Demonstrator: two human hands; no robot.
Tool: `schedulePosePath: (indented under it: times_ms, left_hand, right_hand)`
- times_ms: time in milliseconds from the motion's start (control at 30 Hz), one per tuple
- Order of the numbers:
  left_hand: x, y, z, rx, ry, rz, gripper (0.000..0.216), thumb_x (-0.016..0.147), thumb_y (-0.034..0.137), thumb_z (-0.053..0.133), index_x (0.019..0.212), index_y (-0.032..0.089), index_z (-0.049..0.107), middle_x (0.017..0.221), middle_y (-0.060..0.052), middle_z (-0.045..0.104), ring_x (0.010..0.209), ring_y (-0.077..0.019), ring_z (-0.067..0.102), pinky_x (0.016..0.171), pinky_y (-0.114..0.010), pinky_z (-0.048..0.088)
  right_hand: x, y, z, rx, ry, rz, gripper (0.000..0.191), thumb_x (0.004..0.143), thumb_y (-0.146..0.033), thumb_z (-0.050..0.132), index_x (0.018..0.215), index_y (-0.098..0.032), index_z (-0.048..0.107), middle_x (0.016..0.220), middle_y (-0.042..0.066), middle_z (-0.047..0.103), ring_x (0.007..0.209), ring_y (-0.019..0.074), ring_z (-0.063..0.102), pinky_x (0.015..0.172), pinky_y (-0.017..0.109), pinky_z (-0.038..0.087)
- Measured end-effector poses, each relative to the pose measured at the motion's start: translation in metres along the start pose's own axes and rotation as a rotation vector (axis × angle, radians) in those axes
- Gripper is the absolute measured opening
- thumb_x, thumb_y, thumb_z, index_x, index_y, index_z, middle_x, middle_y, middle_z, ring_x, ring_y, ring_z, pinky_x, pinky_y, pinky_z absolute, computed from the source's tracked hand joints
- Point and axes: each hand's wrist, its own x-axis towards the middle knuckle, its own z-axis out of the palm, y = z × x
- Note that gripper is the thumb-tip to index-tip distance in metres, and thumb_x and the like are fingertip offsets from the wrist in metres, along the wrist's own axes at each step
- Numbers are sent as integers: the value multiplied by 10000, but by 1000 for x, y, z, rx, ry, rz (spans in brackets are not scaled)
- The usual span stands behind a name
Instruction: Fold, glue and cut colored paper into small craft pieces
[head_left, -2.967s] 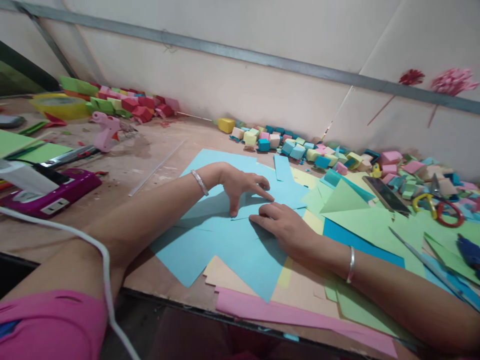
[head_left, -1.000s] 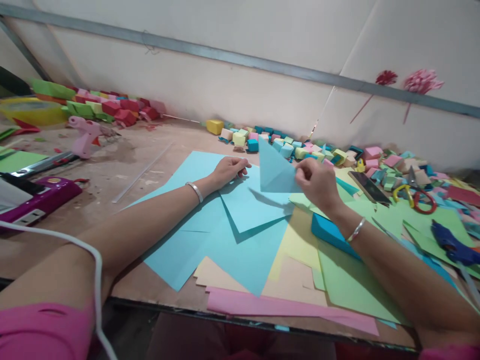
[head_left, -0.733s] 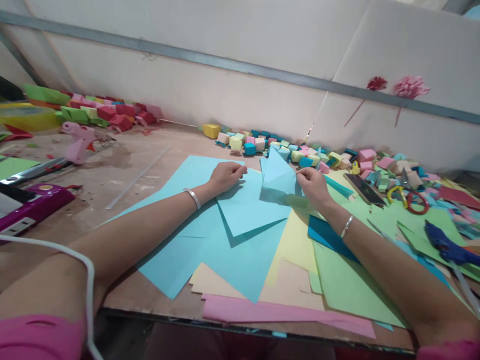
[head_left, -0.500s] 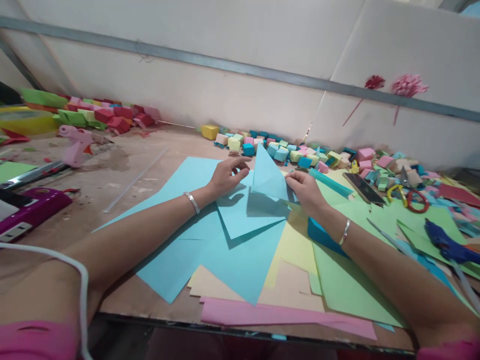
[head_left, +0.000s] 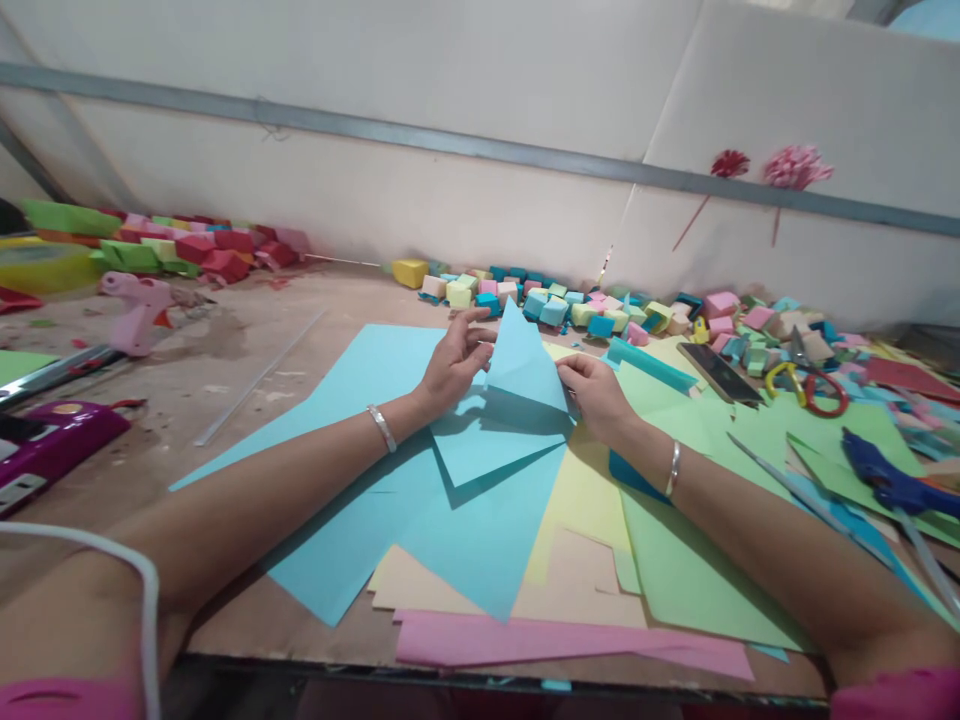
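Note:
A folded light blue paper triangle (head_left: 523, 362) stands point-up between my hands over the table's middle. My left hand (head_left: 454, 358) pinches its left edge with thumb and fingers. My right hand (head_left: 598, 396) grips its lower right corner. Under them lie large light blue sheets (head_left: 390, 470), one fanned over another, with yellow (head_left: 581, 492), green (head_left: 694, 570), tan and pink paper (head_left: 555, 640) beneath toward the near edge.
Small coloured paper cubes (head_left: 559, 305) line the back wall. A phone (head_left: 721, 372), scissors (head_left: 806, 385) and a blue glue gun (head_left: 892, 485) lie at the right. At the left are a pink glue gun (head_left: 135, 305) and a purple device (head_left: 45, 450).
Three seconds ago both hands pressed a fold flat on the blue paper. My right hand then lifted the folded triangle, carried it leftward, and my left hand rose from the sheet and took its left edge.

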Motion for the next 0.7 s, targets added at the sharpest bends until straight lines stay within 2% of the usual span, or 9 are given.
schedulePosePath:
  times_ms: [133,267,367,433,500,567,633,700]
  left_hand:
    - [0,0,0,-137,-56,-102,619,783,330,656,1337,215,407,946,-30,646,740,-136,591,610,-238,464]
    - [1,8,1,-196,-89,-220,684,776,429,685,1369,220,414,909,-22,659,680,-130,593,552,-221,446]
    - [1,17,3,-273,-138,-327,733,686,502,758,1295,182,503,935,-60,699,789,-206,663,664,-293,526]
    - [0,21,4,-346,-170,-426,690,605,470,824,1165,140,592,941,-94,722,841,-258,682,730,-351,549]
    - [-1,23,3,-381,-174,-492,568,586,410,850,1031,125,643,907,-104,735,831,-271,690,732,-365,557]
    - [-1,21,2,-392,-162,-514,453,626,380,834,959,127,659,873,-98,740,803,-259,696,716,-361,566]
    - [0,18,0,-407,-153,-534,391,663,367,813,940,135,662,858,-91,742,781,-247,699,706,-362,576]
    - [1,15,-4,-416,-146,-552,353,676,355,802,915,137,662,847,-93,743,757,-245,701,685,-366,585]
  right_hand:
    - [2,2,0,40,-25,44,273,649,-430,676,757,-185,621,583,-45,535,497,89,377,469,246,272]
    - [0,-1,-1,71,-89,75,290,629,-438,714,740,-185,627,601,-36,565,495,87,414,447,231,282]
    - [-5,-4,1,81,-190,93,293,590,-413,765,723,-180,648,606,-29,600,494,91,455,434,223,311]
    - [-9,-5,3,98,-284,110,313,561,-402,803,730,-177,667,612,-21,626,501,106,494,434,228,351]
    - [-10,-3,3,130,-350,132,342,557,-426,824,742,-179,678,624,-11,645,524,132,541,459,249,413]
    - [-9,-1,2,149,-339,134,372,595,-499,807,745,-183,681,628,0,648,551,155,574,497,273,458]
    - [-5,-1,-3,156,-322,112,455,684,-632,706,757,-184,681,636,17,648,584,174,595,527,291,479]
    - [-2,-4,-10,170,-389,70,592,767,-746,534,819,-178,689,705,47,673,656,195,622,575,309,498]
